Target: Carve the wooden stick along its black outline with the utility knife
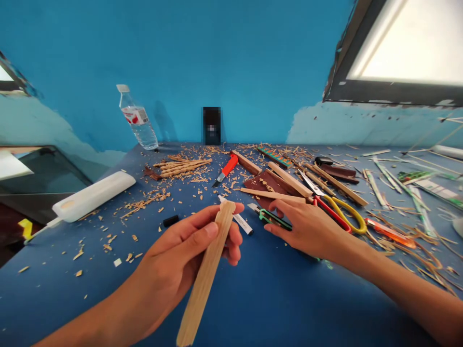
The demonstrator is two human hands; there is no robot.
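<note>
My left hand [195, 241] is closed around a flat strip of wood [208, 274], thumb on its face. The strip tilts, its notched, carved end up between my fingers and its lower end toward me. My right hand [304, 224] is over a green and black utility knife [277, 219] on the table, thumb and index finger apart on either side of it. Part of the knife is hidden under the palm. Between my hands lies a white marker [243, 224], partly hidden by my left fingers. A black cap [170, 220] is left of them.
Wood shavings litter the blue table [144, 289]. Farther back are a red craft knife [227, 168], carved sticks [184, 166] and wood blocks [289, 179]. Scissors [334, 207] and an orange cutter [390, 232] lie right; a water bottle [139, 120] and white lamp [96, 195] are left.
</note>
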